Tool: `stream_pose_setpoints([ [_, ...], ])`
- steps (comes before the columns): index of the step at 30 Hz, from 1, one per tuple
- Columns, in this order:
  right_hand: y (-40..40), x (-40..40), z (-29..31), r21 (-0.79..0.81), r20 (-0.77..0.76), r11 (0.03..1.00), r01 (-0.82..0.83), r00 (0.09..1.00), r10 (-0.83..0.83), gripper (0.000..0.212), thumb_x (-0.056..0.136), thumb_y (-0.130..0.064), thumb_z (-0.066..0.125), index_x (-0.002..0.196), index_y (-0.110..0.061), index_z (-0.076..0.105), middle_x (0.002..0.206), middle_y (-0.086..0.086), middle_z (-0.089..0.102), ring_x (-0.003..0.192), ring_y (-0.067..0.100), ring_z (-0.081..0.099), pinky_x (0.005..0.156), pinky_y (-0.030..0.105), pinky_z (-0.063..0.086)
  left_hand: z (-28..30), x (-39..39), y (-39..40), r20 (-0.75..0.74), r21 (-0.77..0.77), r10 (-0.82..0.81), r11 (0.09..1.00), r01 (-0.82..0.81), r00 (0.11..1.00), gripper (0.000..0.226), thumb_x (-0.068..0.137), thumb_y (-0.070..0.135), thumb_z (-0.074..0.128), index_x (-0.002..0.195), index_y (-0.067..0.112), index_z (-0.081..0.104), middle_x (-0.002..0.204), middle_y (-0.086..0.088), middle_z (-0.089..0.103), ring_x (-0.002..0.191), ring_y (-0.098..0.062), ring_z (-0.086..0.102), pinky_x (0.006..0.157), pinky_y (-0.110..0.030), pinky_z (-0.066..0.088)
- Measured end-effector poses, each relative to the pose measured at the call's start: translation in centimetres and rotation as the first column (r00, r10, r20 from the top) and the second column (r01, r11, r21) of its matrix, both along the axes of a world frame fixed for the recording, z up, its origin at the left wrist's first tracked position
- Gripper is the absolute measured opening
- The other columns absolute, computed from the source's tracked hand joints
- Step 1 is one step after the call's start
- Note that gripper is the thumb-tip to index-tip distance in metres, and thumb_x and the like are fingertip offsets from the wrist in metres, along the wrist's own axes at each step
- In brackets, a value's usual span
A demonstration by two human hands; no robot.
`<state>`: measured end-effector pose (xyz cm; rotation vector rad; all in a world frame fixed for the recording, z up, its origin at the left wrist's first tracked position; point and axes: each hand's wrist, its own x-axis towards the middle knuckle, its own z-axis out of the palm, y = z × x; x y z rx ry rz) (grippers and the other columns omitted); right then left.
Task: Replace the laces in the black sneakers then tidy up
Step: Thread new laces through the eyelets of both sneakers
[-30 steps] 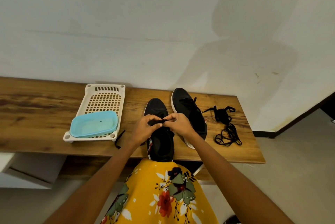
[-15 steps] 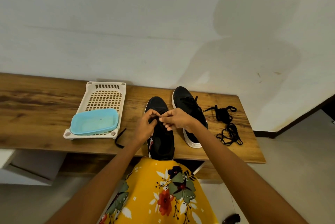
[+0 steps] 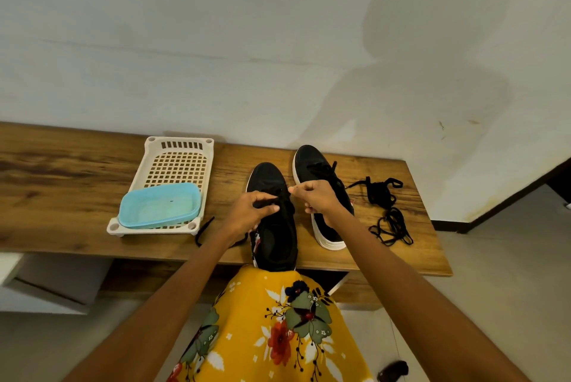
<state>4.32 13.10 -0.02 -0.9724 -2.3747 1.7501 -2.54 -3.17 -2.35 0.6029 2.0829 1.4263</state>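
Both hands [image 3: 285, 204] w/ thin black cord lace [image 3: 268, 203], matte knit sneaker [image 3: 273, 227].

White wall [image 3: 216, 41], wooden bench [image 3: 61, 183], pale floor [image 3: 509, 273].

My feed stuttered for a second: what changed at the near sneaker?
The right hand drew its lace end out to the right, away from the left hand, which keeps its grip on the lace over the near sneaker. Second sneaker, tray, loose laces unmoved.
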Motion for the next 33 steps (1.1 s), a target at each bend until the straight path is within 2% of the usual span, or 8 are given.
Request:
stream_pose_setpoints([
  [6, -0.2, 0.7, 0.3, 0.235, -0.178, 0.968, -0.083, 0.976, 0.127, 0.036, 0.089, -0.025, 0.064, 0.124, -0.016, 0.059, 0.105, -0.001, 0.062, 0.078, 0.005, 0.058, 0.058, 0.014, 0.049, -0.3, 0.0, 0.5, -0.107, -0.029, 0.032, 0.999, -0.036, 0.994, 0.027, 0.085, 0.017, 0.067, 0.110, 0.011, 0.067, 0.101, 0.003, 0.059, 0.090, -0.010, 0.056, 0.068, -0.018, 0.045],
  [11, -1.2, 1.0, 0.2, 0.483, 0.041, 0.748, -0.454, 0.866, 0.499, 0.039, 0.085, -0.027, 0.070, 0.121, -0.013, 0.064, 0.115, 0.003, 0.066, 0.097, 0.016, 0.062, 0.085, 0.028, 0.050, -0.4, 0.6, 0.7, -0.145, 0.004, 0.059, 0.998, -0.059, 0.988, 0.015, 0.085, 0.016, 0.066, 0.099, 0.011, 0.068, 0.087, 0.007, 0.062, 0.081, 0.000, 0.056, 0.067, -0.013, 0.043],
  [16, -1.4, 1.3, -0.2, 0.377, -0.035, 0.860, -0.343, 0.923, 0.383, 0.027, 0.085, -0.018, 0.070, 0.111, -0.011, 0.070, 0.109, 0.006, 0.070, 0.102, 0.015, 0.063, 0.091, 0.032, 0.051, 0.7, -0.8, 0.3, -0.402, -0.217, -0.104, 0.976, 0.015, 0.910, 0.013, 0.083, 0.031, 0.067, 0.079, 0.019, 0.062, 0.075, 0.006, 0.057, 0.069, -0.008, 0.052, 0.063, -0.022, 0.037],
  [21, -1.5, 1.3, -0.3, 0.293, -0.050, 0.904, -0.310, 0.940, 0.339, 0.028, 0.084, -0.012, 0.070, 0.112, -0.009, 0.070, 0.111, 0.005, 0.070, 0.098, 0.008, 0.062, 0.090, 0.025, 0.050, 4.3, -2.9, -0.5, -0.385, -0.323, -0.184, 0.945, 0.055, 0.904, 0.038, 0.092, 0.037, 0.053, 0.060, 0.016, 0.051, 0.055, 0.005, 0.045, 0.050, -0.010, 0.040, 0.052, -0.023, 0.030],
  [24, -1.3, 1.2, -0.7, 0.259, -0.052, 0.928, -0.267, 0.956, 0.290, 0.031, 0.084, -0.013, 0.070, 0.114, -0.004, 0.067, 0.116, 0.007, 0.068, 0.104, 0.013, 0.062, 0.081, 0.016, 0.047, 6.8, -2.8, -1.1, 0.086, 0.084, 0.102, 0.991, -0.109, 0.991, 0.046, 0.098, 0.041, 0.040, 0.059, 0.017, 0.042, 0.055, 0.000, 0.046, 0.052, -0.015, 0.045, 0.054, -0.024, 0.039],
  [28, -1.3, 1.1, -1.2, 0.148, -0.091, 0.966, -0.211, 0.970, 0.226, 0.031, 0.085, -0.014, 0.070, 0.114, -0.003, 0.067, 0.110, 0.005, 0.068, 0.100, 0.014, 0.064, 0.081, 0.018, 0.052, 8.8, -3.0, -0.7, 0.647, 0.563, 0.094, 0.611, -0.557, 0.757, 0.040, 0.100, 0.037, 0.034, 0.068, 0.015, 0.043, 0.059, -0.001, 0.059, 0.058, -0.015, 0.057, 0.067, -0.030, 0.051],
  [30, -1.4, 1.1, -1.2, 0.094, -0.098, 0.975, -0.204, 0.972, 0.213, 0.030, 0.086, -0.013, 0.068, 0.114, -0.002, 0.067, 0.104, 0.004, 0.068, 0.092, 0.010, 0.064, 0.073, 0.014, 0.053, 9.1, -3.1, -0.3, 0.649, 0.560, 0.211, 0.519, -0.646, 0.731, 0.037, 0.101, 0.035, 0.034, 0.070, 0.016, 0.040, 0.054, 0.002, 0.045, 0.042, -0.009, 0.040, 0.049, -0.024, 0.040],
  [33, -1.4, 1.1, -1.4, 0.046, -0.097, 0.979, -0.198, 0.975, 0.201, 0.028, 0.088, -0.013, 0.066, 0.113, -0.002, 0.067, 0.106, 0.011, 0.069, 0.091, 0.014, 0.065, 0.074, 0.020, 0.055, 8.2, -3.1, 0.1, 0.276, 0.515, 0.328, 0.743, -0.427, 0.903, 0.031, 0.102, 0.030, 0.031, 0.075, 0.017, 0.037, 0.060, 0.002, 0.038, 0.039, -0.004, 0.030, 0.039, -0.018, 0.025],
])
